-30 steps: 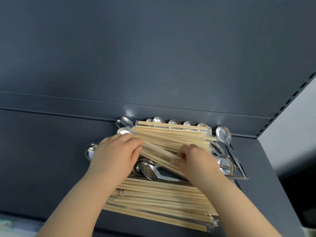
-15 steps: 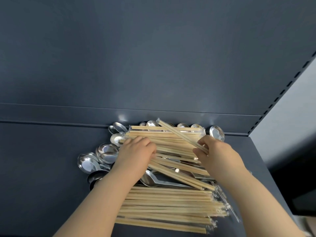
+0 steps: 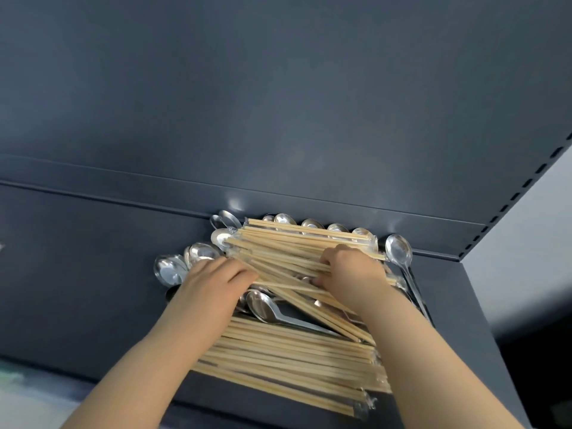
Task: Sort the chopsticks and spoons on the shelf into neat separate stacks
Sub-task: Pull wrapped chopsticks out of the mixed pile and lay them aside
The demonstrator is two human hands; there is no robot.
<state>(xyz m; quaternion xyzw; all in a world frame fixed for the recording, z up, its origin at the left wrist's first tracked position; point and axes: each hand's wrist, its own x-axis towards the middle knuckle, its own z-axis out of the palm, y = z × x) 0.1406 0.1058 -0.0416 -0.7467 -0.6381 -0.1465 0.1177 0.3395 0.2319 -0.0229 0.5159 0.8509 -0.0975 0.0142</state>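
The chopsticks (image 3: pixel 288 252) lie crosswise over spoons (image 3: pixel 263 306). Fingers of left hand (image 3: pixel 213 283) and right hand (image 3: pixel 353 274) curl onto them, one per end.

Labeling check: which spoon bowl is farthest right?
The spoon past the back chopsticks' right end, beyond the right hand; every other bowl lies left of it.

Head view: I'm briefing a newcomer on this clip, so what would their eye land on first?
A jumbled pile of pale chopsticks sits on the dark shelf, the left hand gripping its left ends and the right hand curling its fingers into it near the right. Shiny metal spoons peek out beneath, along the back edge and at the left; a neater chopstick stack lies at the front.
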